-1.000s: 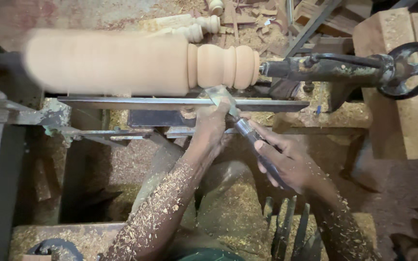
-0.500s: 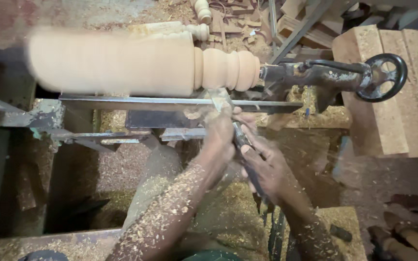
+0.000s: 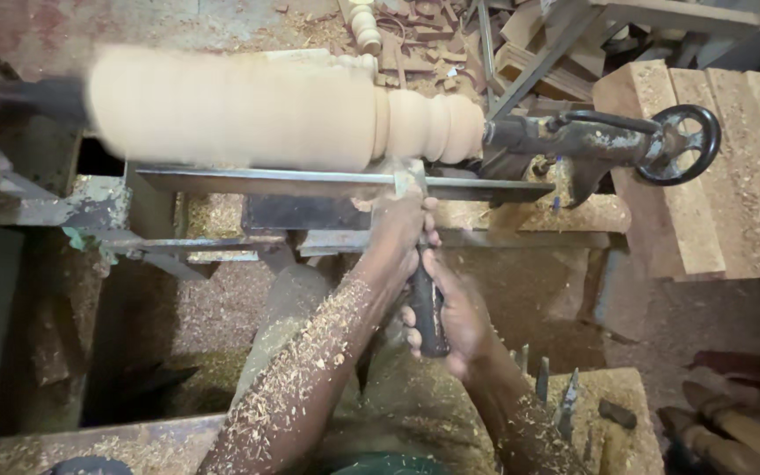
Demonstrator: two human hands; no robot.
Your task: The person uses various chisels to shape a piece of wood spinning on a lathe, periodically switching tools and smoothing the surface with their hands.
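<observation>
**Chisel held on the rest against a spinning workpiece**

The left hand (image 3: 402, 230) is closed over the chisel (image 3: 417, 264) near its blade, pressing it onto the tool rest (image 3: 310, 183). The right hand (image 3: 455, 317), just behind the left, grips the dark handle. The wooden workpiece (image 3: 257, 110) spins directly ahead of the left hand, blurred, with turned beads to that hand's right. Good practice here, in my judgement: keep the blade flat on the rest and feed lightly. Room is tight: the tailstock (image 3: 591, 141) lies right of the hands, and spare chisels (image 3: 543, 383) stand upright beside the right forearm
</observation>
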